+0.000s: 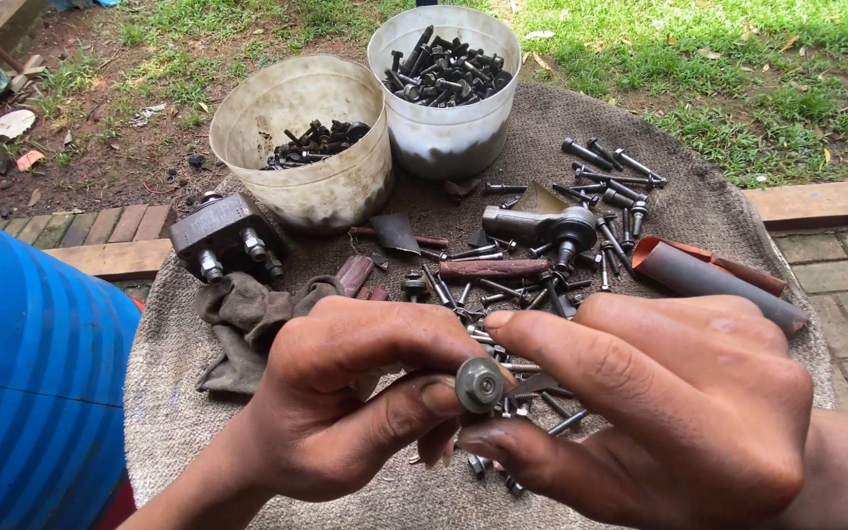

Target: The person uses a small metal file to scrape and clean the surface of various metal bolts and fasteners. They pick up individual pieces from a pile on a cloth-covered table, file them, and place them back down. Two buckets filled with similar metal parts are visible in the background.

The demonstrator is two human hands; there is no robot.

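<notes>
Outdoors, on patchy grass and bare soil edged with brick paving, a round surface [738, 226] covered in coarse grey-brown fabric carries a scatter of greasy hardware. At its far edge stand two stained, off-white plastic buckets: the left bucket [291, 186] holds a shallow layer of dark nuts, the right bucket [449, 142] is heaped with black bolts. More loose bolts [610, 172] lie spread to the right of them, near a stubby cylindrical steel joint [542, 228] and a rolled sheet of sandpaper [709, 280], grey outside and rust-red inside. On the left sits a blocky dark metal part [223, 236] with threaded studs, beside a crumpled, oily rag [242, 319]. A smooth blue barrel [31, 393] fills the lower left corner.

In the foreground, over the middle of the surface, the left hand [345, 402] pinches a bolt with a dull, rounded hexagonal flange head [480, 384] between thumb and fingertips, head facing the camera. The right hand [669, 402] closes in from the right, thumb and forefinger curled on either side of the same bolt, touching its edge.
</notes>
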